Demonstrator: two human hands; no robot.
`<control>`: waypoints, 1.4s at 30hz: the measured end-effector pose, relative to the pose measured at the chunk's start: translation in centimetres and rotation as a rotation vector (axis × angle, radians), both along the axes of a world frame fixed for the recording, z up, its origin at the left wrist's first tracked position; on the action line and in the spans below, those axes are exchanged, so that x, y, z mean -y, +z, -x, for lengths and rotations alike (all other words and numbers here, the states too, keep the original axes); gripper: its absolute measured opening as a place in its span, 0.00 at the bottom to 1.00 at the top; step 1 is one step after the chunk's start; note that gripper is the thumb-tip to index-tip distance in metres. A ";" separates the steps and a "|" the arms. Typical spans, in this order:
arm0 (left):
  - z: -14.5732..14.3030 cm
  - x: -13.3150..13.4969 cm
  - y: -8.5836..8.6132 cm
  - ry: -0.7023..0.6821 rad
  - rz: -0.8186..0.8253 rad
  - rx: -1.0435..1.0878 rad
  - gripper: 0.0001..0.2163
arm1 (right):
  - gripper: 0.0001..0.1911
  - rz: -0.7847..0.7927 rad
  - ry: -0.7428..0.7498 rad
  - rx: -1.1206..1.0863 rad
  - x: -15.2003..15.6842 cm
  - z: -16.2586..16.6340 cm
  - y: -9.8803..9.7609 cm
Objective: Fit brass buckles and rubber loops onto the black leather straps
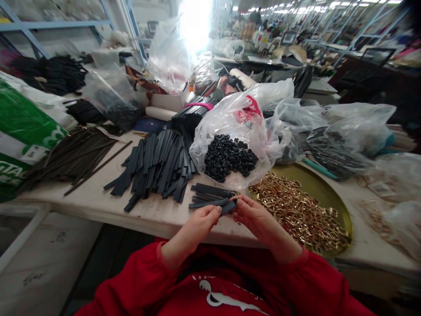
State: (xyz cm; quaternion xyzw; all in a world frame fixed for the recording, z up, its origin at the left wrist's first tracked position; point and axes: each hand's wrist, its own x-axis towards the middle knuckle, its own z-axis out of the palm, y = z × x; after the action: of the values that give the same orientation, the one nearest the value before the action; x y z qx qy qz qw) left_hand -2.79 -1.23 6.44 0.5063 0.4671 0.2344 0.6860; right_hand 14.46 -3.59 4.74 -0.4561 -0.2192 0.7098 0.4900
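Note:
My left hand (200, 224) and my right hand (255, 217) meet at the table's front edge, both pinched on one short black strap piece (229, 206). Just beyond my fingers lie a few more finished black strap pieces (210, 193). A round gold tray (324, 186) at my right holds a heap of gold metal buckles (296, 210). Behind my hands an open clear plastic bag (237, 127) holds several black rings (230, 158). A loose pile of black straps (158, 166) spreads to the left of it.
Thin dark strips (72, 158) lie at the far left beside a green and white sack (23, 131). More plastic bags (342, 131) crowd the right and back. A bundle tied with a pink band (197, 109) sits behind. The white table edge (98, 210) runs in front.

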 end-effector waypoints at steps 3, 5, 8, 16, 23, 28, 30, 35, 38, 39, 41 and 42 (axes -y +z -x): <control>0.0 0.6 0.1 0.000 -0.250 -0.087 0.14 | 0.14 -0.013 -0.018 -0.078 0.9 0.4 0.0; 0.1 1.1 0.2 0.008 -0.354 -0.141 0.13 | 0.13 -0.032 -0.016 -0.074 1.4 0.6 0.0; 0.3 1.8 0.7 -0.028 -0.475 -0.240 0.12 | 0.14 -0.070 0.005 0.015 2.1 0.8 0.1; 0.8 2.8 2.0 -0.352 -0.617 -0.418 0.12 | 0.12 -0.234 0.200 0.526 3.5 0.8 1.1; 0.3 3.1 1.0 -0.414 -0.078 -0.091 0.20 | 0.15 -0.195 0.152 0.462 3.1 1.2 0.0; -0.3 1.8 -0.1 -0.208 -0.064 -0.010 0.18 | 0.08 -0.384 0.248 0.853 2.4 -1.8 -0.2; -0.6 1.2 -0.4 -0.189 -0.055 -0.024 0.16 | 0.06 -0.437 0.233 1.373 1.7 -4.6 0.1; -1.7 0.5 -0.6 -0.186 -0.045 -0.093 0.10 | 0.08 -0.350 0.553 2.137 -0.1 -9.9 -0.5; -2.2 0.8 -0.6 -0.179 -0.032 -0.120 0.08 | 0.06 -0.390 0.610 2.138 -0.5 -10.8 -1.3; -2.3 0.9 -0.6 -0.183 -0.031 -0.124 0.08 | 0.06 -0.398 0.612 2.137 -0.6 -10.9 -1.3; -2.2 0.9 -0.6 -0.190 -0.062 -0.126 0.08 | 0.07 -0.407 0.554 2.114 -0.5 -10.9 -1.1; -2.2 0.9 -0.6 -0.186 -0.100 -0.127 0.09 | 0.08 -0.419 0.472 2.056 -0.4 -10.7 -0.9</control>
State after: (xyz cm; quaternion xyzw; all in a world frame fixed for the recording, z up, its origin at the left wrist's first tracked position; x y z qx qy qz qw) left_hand -0.56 -2.17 5.82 0.5950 0.4483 0.1600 0.6476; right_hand 25.16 -3.19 3.89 -0.6874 -0.7261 0.0108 -0.0105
